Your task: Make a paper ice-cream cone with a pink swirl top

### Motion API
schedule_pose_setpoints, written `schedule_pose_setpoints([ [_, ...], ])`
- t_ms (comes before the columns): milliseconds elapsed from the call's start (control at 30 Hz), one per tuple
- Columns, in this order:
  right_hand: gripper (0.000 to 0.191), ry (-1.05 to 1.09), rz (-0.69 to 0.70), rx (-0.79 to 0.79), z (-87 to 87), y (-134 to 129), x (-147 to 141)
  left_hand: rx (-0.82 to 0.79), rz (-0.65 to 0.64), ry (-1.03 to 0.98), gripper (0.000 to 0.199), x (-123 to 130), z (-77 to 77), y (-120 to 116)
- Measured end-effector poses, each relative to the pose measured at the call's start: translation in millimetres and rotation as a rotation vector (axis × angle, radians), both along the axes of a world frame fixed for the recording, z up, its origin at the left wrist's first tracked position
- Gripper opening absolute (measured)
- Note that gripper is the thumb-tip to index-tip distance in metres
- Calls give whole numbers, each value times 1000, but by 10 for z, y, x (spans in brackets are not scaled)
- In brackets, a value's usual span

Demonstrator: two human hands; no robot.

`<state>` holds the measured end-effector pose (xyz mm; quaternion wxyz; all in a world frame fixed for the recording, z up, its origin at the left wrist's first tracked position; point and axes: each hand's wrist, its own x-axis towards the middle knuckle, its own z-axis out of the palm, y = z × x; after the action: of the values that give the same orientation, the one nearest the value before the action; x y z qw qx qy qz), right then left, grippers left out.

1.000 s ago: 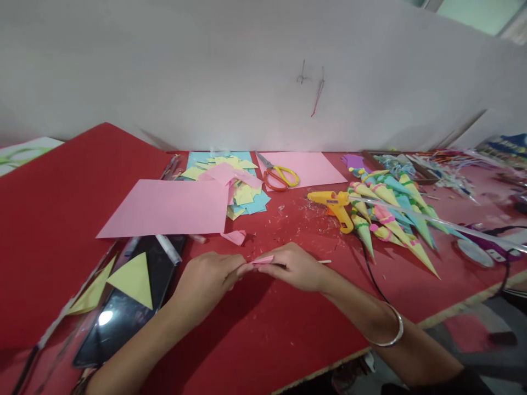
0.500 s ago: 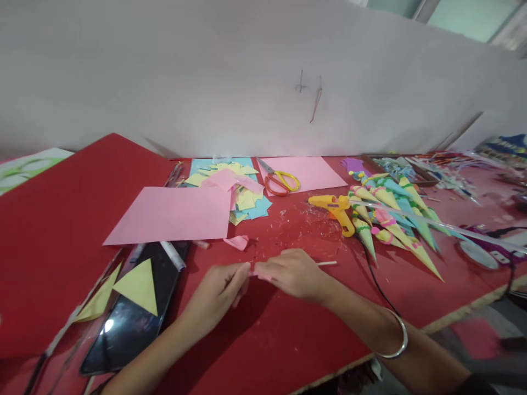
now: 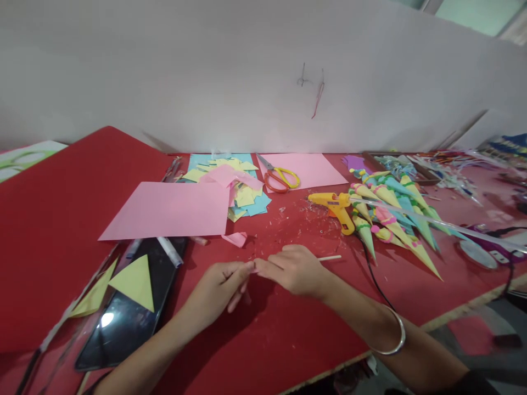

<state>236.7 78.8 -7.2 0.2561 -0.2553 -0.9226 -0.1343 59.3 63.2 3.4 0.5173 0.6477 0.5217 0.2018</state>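
My left hand (image 3: 218, 291) and my right hand (image 3: 295, 270) meet over the red table, fingertips almost touching. Between them shows a sliver of pink paper (image 3: 255, 270), pinched by both and mostly covered by fingers. From behind my right hand a thin pale stick (image 3: 330, 258) pokes out to the right; how it is gripped is hidden. Just beyond my left hand lies a small curled pink paper piece (image 3: 236, 239). The yellow glue gun (image 3: 336, 206) rests beyond my right hand, a long clear glue stick (image 3: 428, 220) in its back.
Finished paper cones (image 3: 391, 203) are heaped at the right. Red-and-yellow scissors (image 3: 282, 180) lie on pink paper at the back, beside paper scraps (image 3: 247, 197). A pink sheet (image 3: 168, 211) and a black phone-like slab (image 3: 123, 334) are at left. The glue gun's cord (image 3: 370, 274) crosses the table.
My right hand and the stick have shifted slightly to the right. Left fingers beneath have spread a little. The pink paper between the hands is now more hidden.
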Motion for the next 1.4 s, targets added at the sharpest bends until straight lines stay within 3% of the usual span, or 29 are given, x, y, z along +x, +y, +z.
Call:
schedule_pose_setpoints([
  [100, 20, -10, -28, 139, 10, -27, -22, -223, 77, -163, 45, 42, 10, -33],
  [167, 23, 11, -39, 93, 2, -30, -32, -238, 62, -140, 47, 34, 18, -38],
  [233, 29, 30, -34, -92, 1, -19, -33, -43, 13, 11, 48, -2, 32, -23],
  [367, 33, 10, 69, -546, 37, 15, -9, 673, -196, 351, 44, -111, 56, 46],
  [400, 32, 5, 86, -599, 45, 20, -1, 774, -256, 388, 44, -133, 53, 60],
  [467, 31, -8, 79, -587, 48, 24, 9, 827, -299, 436, 46, -154, 36, 75],
  [533, 31, -31, 33, -449, 33, 20, 9, 726, -239, 455, 45, -142, 10, 68],
  [600, 31, -56, -14, -277, 15, 10, 0, 505, -169, 377, 44, -103, -17, 47],
  [767, 22, -47, -91, 84, 12, -9, -24, -161, -1, -92, 45, 2, -89, 2],
  [867, 16, -47, -102, 218, 29, -10, -11, -388, 70, -265, 48, 25, -114, -14],
  [1167, 16, -65, -69, 254, 46, -2, -18, -544, 171, -443, 48, 26, -40, -48],
  [1400, 16, -48, -66, 260, 40, 3, -29, -621, 107, -555, 48, -24, -104, -21],
])
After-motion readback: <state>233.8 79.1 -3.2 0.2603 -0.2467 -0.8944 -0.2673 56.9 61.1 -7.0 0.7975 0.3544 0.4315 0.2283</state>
